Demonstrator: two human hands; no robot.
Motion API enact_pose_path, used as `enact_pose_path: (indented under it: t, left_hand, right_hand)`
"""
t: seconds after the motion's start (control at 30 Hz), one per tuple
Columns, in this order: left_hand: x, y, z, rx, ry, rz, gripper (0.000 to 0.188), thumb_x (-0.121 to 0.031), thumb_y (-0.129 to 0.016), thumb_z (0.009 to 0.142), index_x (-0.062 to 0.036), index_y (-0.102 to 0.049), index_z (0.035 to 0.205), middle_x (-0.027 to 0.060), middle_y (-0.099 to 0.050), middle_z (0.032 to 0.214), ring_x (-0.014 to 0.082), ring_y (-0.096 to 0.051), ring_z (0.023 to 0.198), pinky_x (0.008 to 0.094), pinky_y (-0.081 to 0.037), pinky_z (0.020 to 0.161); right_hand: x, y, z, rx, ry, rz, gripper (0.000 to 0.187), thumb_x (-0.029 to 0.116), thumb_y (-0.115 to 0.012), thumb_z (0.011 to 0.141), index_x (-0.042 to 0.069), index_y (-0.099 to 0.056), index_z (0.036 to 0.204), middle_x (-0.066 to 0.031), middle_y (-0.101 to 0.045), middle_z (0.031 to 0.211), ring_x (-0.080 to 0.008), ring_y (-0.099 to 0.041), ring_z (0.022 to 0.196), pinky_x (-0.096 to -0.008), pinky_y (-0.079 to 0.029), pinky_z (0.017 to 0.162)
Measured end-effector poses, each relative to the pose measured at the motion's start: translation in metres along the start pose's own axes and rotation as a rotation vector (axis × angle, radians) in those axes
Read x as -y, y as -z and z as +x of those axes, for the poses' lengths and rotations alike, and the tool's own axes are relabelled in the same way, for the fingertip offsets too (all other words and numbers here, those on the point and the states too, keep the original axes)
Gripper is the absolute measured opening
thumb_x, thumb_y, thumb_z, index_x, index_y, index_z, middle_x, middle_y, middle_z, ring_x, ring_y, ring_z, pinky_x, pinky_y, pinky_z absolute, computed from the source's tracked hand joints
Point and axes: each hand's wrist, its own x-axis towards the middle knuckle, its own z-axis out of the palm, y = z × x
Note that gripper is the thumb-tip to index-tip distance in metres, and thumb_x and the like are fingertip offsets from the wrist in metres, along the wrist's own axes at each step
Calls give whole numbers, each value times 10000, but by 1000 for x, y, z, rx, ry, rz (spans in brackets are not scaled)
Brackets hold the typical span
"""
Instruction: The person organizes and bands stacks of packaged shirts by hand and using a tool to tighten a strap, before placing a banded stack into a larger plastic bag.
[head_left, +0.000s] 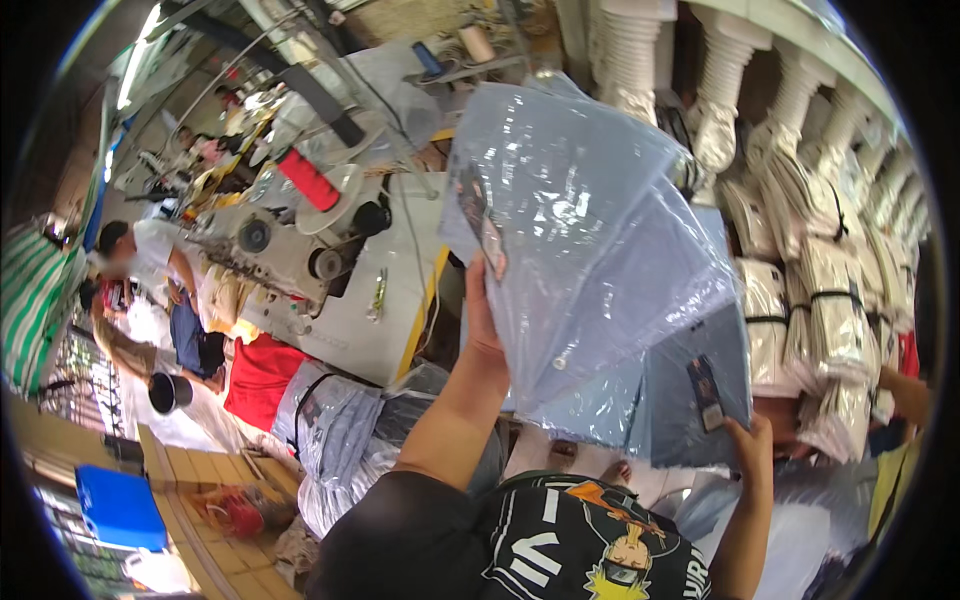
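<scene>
I hold several blue garment packs (570,200) in clear plastic, fanned out in the air in front of me, above my feet; my left hand (482,318) grips their left edge, some of its fingers hidden behind; my right hand (752,440) pinches the lower right corner of the rearmost one, just beside its dark label (705,392); the step in hand seems to be handling these packs as one loose batch, and I judge the next move calls for a firm hold at both edges, since slick plastic could slide; to my left stands a white sewing table (372,325) with a machine (285,250) and a red thread cone (307,180); nearer lies a strapped bundle (340,412) beside red cloth (262,382); to my right, pale wrapped stacks (838,325) sit below white balusters (715,105); a co-worker (158,248) in white stands further left.
</scene>
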Motion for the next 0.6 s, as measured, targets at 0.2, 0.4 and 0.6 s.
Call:
enact_pose_path:
  t: [0.2, 0.4, 0.6]
  left_hand:
    - [-18, -9, 0, 31, 86, -81, 463, -459, -529, 817, -129, -546, 1141, 76, -599, 1039, 224, -583, 935, 362, -491, 807]
    - [-19, 29, 3, 75, -25, 3, 487, -481, -516, 821, -130, -520, 1158, 80, -570, 1036, 209, -558, 944, 355, -477, 808]
    - [-16, 21, 10, 10, -13, 91, 487, -484, -508, 824, -126, -521, 1153, 81, -570, 1032, 211, -557, 944, 355, -476, 811]
  right_hand:
    - [39, 28, -30, -152, 86, 35, 196, 104, -604, 810, -45, -632, 935, -24, -630, 825, -96, -532, 751, -245, -424, 697]
    - [44, 71, -46, -312, 155, -67, 233, 154, -607, 831, -42, -624, 956, -15, -624, 848, -98, -526, 772, -248, -416, 715]
    - [19, 98, -67, -527, 123, 154, 225, 148, -640, 830, -16, -641, 984, -6, -632, 875, -66, -527, 775, -209, -403, 720]
